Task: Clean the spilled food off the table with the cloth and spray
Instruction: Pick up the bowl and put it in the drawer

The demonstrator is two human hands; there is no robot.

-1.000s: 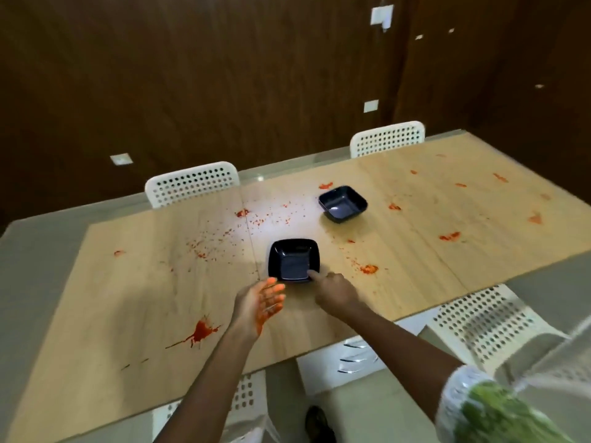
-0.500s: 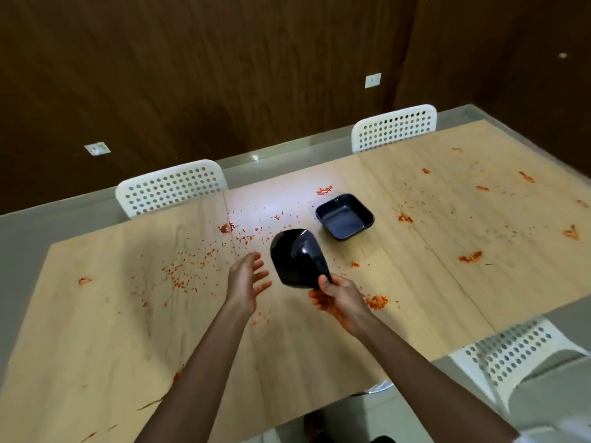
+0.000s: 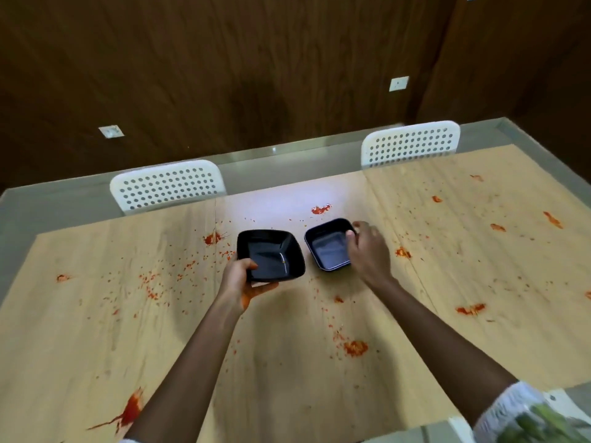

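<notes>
The table is the biggest thing here, a broad pale wood-grain top with a seam across it, hard and flat, so a cloth should slide over it easily; neither cloth nor spray shows in this view, so where they are I cannot tell. Two white perforated chairs stand behind its far edge. The spill is scattered over most of the top as red-orange blobs and fine specks: a long smear at the near left, a dense speckle left of centre, thicker dabs near the right forearm and out to the right. It looks wet and pasty, likely to smear rather than lift dry, so the thick dabs probably want scooping before wiping. Two black square bowls sit mid-table, just beside each other. The left bowl is lifted and tilted, the left hand gripping its near corner, thumb inside the rim and fingers beneath; the palm looks stained red, so the grip may be slick. The right bowl rests on the table, with the right hand curled over its far right rim, thumb inside, pinching it. Both bowls look stiff, glossy and light, breakable if ceramic; the rim is the natural hold.
</notes>
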